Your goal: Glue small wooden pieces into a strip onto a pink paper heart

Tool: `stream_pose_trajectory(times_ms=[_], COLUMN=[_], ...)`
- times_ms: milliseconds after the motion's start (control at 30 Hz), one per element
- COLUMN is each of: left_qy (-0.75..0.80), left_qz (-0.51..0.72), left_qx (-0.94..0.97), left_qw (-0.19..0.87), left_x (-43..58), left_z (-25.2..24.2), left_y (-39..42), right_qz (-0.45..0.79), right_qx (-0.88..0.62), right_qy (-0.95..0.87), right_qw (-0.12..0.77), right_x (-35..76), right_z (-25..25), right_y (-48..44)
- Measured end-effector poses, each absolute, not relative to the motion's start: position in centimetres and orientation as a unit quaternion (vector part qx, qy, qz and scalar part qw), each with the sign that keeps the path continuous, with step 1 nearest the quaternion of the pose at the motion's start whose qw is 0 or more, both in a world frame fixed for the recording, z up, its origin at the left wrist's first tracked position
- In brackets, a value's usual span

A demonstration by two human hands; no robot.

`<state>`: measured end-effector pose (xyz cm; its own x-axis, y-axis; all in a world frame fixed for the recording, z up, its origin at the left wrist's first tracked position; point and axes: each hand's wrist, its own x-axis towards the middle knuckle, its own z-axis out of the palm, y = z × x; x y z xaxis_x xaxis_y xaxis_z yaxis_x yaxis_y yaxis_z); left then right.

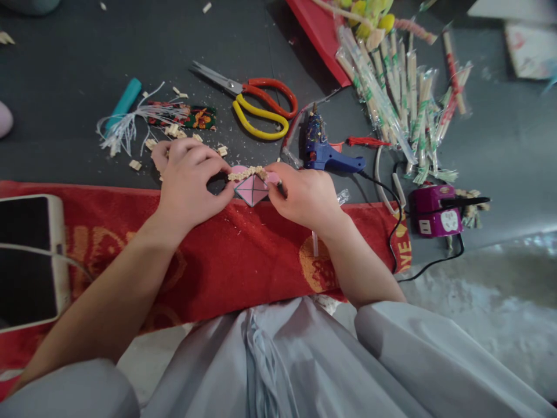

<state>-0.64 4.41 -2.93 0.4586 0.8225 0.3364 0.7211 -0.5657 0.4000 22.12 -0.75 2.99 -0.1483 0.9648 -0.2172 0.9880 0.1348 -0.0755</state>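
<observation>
Between my hands is a small pink diamond-shaped craft piece (251, 190) with dark lines across its face and a pale beaded-looking strip along its upper edge. My left hand (189, 177) pinches the left end of it between thumb and index finger, the other fingers curled over the table. From the opposite side, my right hand (304, 194) grips its right end, fingers closed. The piece is held just above the front edge of a red towel (243, 261). Pale wooden bits (174, 130) lie scattered beside my left fingers.
Scissors (256, 104) with red and yellow handles lie beyond my hands. A blue glue gun (326, 148) rests to the right, its cord running to a purple power socket (437, 212). Wrapped sticks (404, 87) are heaped at upper right. A white-framed tablet (30, 261) lies at left.
</observation>
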Motion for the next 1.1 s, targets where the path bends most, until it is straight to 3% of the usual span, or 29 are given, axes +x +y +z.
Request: stream_pose_trajectory(times_ms=[1100], left_qy=[0.476], left_qz=[0.230], left_qx=[0.840], left_qw=[0.124], left_x=[-0.54], left_z=[-2.51], left_y=[4.27], right_qz=[-0.148], right_qx=[0.689], right_qy=[0.709], right_qw=[0.021], right_x=[21.87], right_z=[2.09], right_y=[0.02])
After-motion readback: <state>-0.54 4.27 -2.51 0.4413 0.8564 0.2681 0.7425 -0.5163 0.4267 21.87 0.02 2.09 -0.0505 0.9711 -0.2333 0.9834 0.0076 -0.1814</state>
